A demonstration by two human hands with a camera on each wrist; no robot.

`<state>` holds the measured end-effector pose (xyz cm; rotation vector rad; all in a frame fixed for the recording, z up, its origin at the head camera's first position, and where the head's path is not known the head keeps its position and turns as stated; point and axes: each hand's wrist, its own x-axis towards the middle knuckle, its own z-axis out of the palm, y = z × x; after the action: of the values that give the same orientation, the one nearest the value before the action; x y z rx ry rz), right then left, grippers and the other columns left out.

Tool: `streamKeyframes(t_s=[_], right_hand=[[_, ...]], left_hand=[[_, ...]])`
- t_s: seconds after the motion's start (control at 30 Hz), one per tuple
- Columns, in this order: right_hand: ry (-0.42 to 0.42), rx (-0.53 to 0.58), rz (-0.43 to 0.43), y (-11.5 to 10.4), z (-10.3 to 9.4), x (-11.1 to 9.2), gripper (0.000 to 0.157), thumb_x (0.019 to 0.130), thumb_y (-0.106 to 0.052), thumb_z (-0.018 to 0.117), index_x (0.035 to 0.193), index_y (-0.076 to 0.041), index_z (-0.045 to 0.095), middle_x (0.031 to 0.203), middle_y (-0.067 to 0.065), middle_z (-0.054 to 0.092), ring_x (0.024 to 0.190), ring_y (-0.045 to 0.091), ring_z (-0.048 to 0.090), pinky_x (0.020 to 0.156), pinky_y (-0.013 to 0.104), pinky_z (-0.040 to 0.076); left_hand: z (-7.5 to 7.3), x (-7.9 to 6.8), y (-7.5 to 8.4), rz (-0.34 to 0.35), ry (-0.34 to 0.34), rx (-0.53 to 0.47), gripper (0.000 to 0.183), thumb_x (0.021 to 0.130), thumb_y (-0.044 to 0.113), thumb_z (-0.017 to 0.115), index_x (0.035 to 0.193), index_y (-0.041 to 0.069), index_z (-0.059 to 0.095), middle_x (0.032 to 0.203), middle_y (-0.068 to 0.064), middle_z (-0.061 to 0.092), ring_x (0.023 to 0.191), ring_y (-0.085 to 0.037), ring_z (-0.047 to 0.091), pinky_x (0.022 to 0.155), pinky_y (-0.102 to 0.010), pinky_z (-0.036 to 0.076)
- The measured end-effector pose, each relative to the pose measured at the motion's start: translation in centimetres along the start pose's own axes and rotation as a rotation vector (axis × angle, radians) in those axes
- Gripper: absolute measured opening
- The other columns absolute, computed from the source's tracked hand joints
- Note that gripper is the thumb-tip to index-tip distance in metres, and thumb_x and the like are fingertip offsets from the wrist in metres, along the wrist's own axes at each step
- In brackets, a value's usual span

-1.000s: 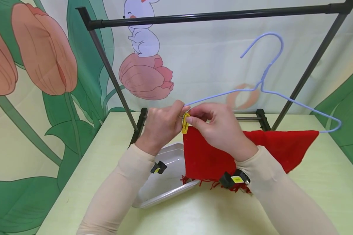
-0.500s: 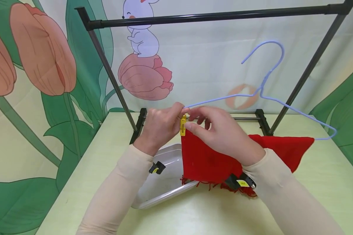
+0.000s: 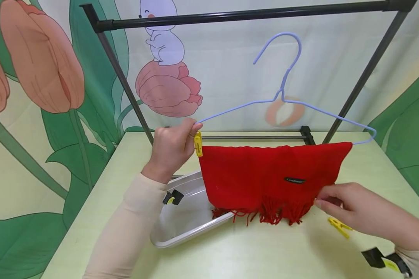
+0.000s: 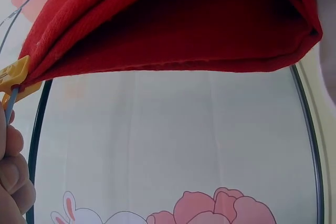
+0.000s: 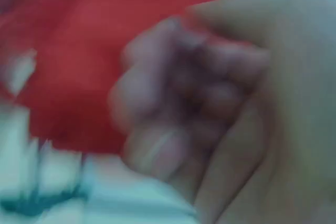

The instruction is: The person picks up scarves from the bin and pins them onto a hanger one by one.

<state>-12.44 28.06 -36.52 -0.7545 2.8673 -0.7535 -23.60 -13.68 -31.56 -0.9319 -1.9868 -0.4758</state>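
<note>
My left hand grips the left end of a light-blue wire hanger, which is held up over the table. A red fringed scarf hangs folded over its lower bar. Beside my left fingers, a yellow clothespin clamps the scarf's upper left corner to the wire; the left wrist view shows this clothespin close up. My right hand is by the scarf's lower right edge, fingers loosely curled with nothing visible in them. It is blurred in the right wrist view. A second yellow clothespin lies on the table, partly behind this hand.
A black rack stands behind the hanger, its top bar spanning the view. Below the scarf's left side, a whitish plastic tray sits on the pale table. A printed cloth backdrop hangs behind.
My right hand has left the clothespin at the hanger's left end and moved right and down. The hanger and scarf have shifted left with my left hand, and the second clothespin now shows.
</note>
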Motion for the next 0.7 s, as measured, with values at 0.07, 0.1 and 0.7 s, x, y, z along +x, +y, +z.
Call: streamKeyframes(t_s=[0.07, 0.1, 0.7], right_hand=[[-0.079, -0.084, 0.207, 2.9, 1.3, -1.4, 0.012, 0.100, -0.023, 0.077, 0.095, -0.016, 0.069, 0.075, -0.012, 0.058, 0.065, 0.005, 0.049, 0.060, 0.024, 0.042], [-0.114, -0.124, 0.294, 4.3, 1.9, -2.0, 0.019, 0.099, -0.028, 0.078, 0.097, -0.011, 0.068, 0.077, -0.007, 0.060, 0.067, 0.009, 0.050, 0.061, 0.027, 0.043], [-0.128, -0.060, 0.583, 10.2, 6.8, -5.4, 0.040, 0.095, -0.022, 0.083, 0.114, 0.009, 0.066, 0.092, 0.005, 0.064, 0.084, 0.021, 0.056, 0.075, 0.038, 0.055]], left_hand=[[-0.1, -0.1, -0.1, -0.008, 0.001, 0.001, 0.014, 0.103, 0.009, 0.071, 0.101, 0.000, 0.060, 0.069, -0.014, 0.069, 0.050, -0.025, 0.062, 0.053, -0.032, 0.056], [-0.1, -0.1, -0.1, -0.011, 0.004, -0.001, 0.014, 0.102, 0.008, 0.072, 0.101, 0.000, 0.060, 0.070, -0.014, 0.069, 0.050, -0.026, 0.063, 0.054, -0.032, 0.057], [-0.2, -0.3, -0.1, -0.015, 0.030, -0.024, 0.023, 0.110, 0.020, 0.059, 0.098, 0.001, 0.058, 0.065, -0.013, 0.064, 0.049, -0.025, 0.061, 0.052, -0.031, 0.056]])
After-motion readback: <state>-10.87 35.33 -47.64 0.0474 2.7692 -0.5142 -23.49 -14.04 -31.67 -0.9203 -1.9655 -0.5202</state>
